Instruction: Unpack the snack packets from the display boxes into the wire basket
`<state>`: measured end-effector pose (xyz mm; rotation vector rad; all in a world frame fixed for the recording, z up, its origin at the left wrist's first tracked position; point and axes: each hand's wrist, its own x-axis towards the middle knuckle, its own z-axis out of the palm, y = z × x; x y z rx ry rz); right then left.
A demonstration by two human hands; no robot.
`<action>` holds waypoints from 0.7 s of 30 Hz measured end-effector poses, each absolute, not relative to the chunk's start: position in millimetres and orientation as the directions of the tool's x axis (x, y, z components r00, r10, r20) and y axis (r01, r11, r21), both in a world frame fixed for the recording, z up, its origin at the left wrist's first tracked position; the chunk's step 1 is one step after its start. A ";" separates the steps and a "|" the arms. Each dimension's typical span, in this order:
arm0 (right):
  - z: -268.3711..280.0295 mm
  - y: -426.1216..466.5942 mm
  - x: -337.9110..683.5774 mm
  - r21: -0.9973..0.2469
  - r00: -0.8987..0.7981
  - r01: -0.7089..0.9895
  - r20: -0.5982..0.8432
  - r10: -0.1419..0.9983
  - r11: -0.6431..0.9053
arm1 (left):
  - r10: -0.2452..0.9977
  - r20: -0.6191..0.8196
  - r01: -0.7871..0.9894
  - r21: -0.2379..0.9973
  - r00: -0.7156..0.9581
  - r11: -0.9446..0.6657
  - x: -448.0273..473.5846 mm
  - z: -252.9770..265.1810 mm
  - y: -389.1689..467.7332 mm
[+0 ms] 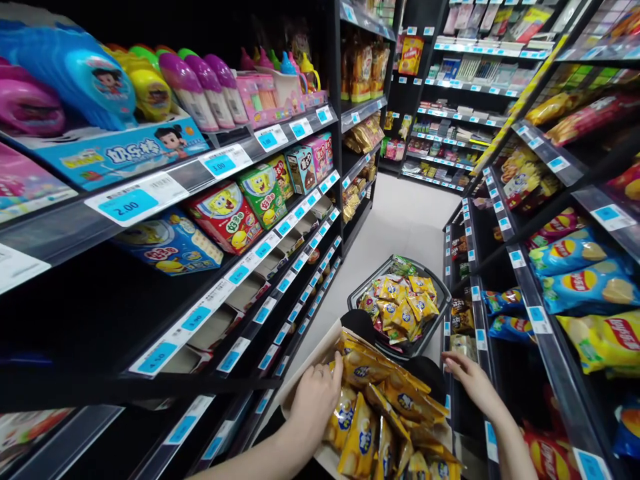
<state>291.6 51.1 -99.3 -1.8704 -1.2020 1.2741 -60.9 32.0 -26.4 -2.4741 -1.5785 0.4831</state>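
Observation:
An open, pale cardboard box point(313, 351) full of yellow snack packets point(361, 437) sits tilted over my dark-clothed legs. My left hand point(311, 400), with a ring on one finger, is closed over the box's left side, its fingers against the packets at that edge. The undersides of those fingers are hidden. Off the right side of the box, my right hand point(470, 381) is raised with its fingers apart and nothing in it. Just beyond my knees a dark shopping basket point(436, 275) stands on the floor, heaped with small yellow packets point(397, 313) and some green ones.
On the left, a black shelf point(295, 227) holds snack boxes point(225, 213), toy-shaped containers point(107, 80) and price tags. Chip bags point(590, 287) fill the right shelf, close to my right arm. The pale aisle floor point(400, 207) runs to stocked shelves point(465, 87) at the back.

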 end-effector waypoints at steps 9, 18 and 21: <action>-30.3 -5.0 235.6 -0.933 0.166 0.134 -0.312 0.935 -0.335 | 0.806 0.384 0.833 0.147 0.450 -0.534 -93.9 93.5 33.8; 15.8 -18.9 120.0 -0.757 -0.162 -0.586 -0.240 0.957 -0.289 | 0.523 0.616 0.228 0.494 0.589 -0.839 -106.0 81.8 33.6; 14.4 -19.5 127.0 -0.898 0.028 -0.432 -0.108 0.994 -0.085 | 0.640 0.591 0.232 0.619 0.492 -0.750 -101.8 75.5 30.2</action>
